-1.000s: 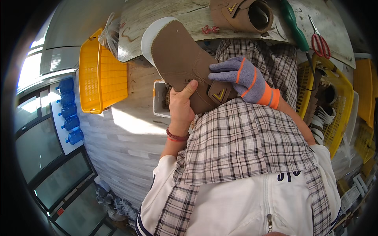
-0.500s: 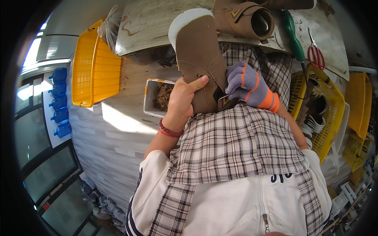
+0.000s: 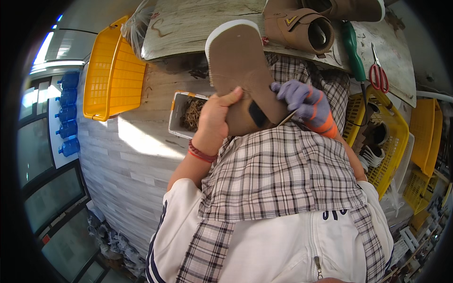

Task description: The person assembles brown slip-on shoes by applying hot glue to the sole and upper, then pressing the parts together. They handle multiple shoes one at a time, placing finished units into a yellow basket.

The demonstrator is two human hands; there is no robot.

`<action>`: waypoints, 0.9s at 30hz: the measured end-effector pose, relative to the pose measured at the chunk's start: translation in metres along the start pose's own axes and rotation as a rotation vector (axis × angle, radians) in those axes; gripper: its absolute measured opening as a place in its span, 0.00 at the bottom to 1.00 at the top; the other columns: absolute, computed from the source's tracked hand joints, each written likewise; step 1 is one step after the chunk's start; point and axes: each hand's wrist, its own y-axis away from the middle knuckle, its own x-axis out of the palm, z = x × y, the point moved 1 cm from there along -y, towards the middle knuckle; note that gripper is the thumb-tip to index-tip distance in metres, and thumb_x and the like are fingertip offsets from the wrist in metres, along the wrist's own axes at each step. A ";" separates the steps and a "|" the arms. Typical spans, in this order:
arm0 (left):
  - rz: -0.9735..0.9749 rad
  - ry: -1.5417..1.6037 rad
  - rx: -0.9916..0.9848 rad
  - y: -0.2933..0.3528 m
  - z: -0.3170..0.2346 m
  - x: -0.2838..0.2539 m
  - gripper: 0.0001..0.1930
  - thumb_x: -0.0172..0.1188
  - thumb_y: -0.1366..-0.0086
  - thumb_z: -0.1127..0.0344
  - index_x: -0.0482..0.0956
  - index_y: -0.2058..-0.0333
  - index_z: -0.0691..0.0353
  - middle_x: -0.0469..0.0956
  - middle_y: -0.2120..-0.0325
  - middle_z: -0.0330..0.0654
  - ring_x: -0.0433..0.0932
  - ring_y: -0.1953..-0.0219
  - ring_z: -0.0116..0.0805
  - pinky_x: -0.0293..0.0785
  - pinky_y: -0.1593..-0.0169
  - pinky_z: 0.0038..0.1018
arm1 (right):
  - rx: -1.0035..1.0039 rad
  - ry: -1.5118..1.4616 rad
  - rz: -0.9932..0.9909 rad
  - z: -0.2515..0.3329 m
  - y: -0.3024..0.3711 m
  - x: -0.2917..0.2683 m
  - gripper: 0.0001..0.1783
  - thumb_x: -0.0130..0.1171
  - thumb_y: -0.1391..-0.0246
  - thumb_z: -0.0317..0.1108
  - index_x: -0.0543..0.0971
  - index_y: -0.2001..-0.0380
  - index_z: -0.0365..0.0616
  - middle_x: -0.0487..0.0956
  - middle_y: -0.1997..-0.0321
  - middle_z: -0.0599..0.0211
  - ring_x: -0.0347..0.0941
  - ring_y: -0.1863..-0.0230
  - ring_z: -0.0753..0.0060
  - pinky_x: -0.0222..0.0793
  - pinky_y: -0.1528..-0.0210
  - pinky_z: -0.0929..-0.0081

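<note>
Above my lap, a brown boot [image 3: 238, 54] with a pale rim round its toe points away from me. My bare left hand [image 3: 214, 118] is closed round its left side, thumb pressed on top. A purple and orange knitted glove covers my right hand [image 3: 304, 104], whose curled fingers are at the boot's right edge, pinching the strap [image 3: 286, 118]. The strap stands lifted and seen nearly edge-on. Beside it a black fastening patch [image 3: 257, 114] shows on the boot. The boot's lower end rests against my checked apron [image 3: 273, 174].
On the worn table [image 3: 198, 23] ahead lie more brown boots [image 3: 299, 30], a green-handled tool [image 3: 354, 49] with a cord, and red-handled scissors [image 3: 378, 78]. A box of scraps [image 3: 177, 118] stands left of my hand. Yellow baskets [image 3: 101, 75] flank me; the right basket [image 3: 394, 141] holds shoes.
The strap has been pulled up from the boot, baring the black patch. The boot has tilted and moved slightly down in view; my left thumb has shifted a little left.
</note>
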 end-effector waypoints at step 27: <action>0.170 -0.074 0.133 0.013 -0.023 0.009 0.20 0.60 0.48 0.86 0.74 0.54 0.69 0.78 0.57 0.47 0.77 0.56 0.36 0.75 0.50 0.28 | 0.226 0.634 -0.275 0.018 -0.005 0.024 0.06 0.59 0.45 0.26 0.80 0.64 0.38 0.81 0.69 0.64 0.75 0.72 0.77 0.71 0.69 0.81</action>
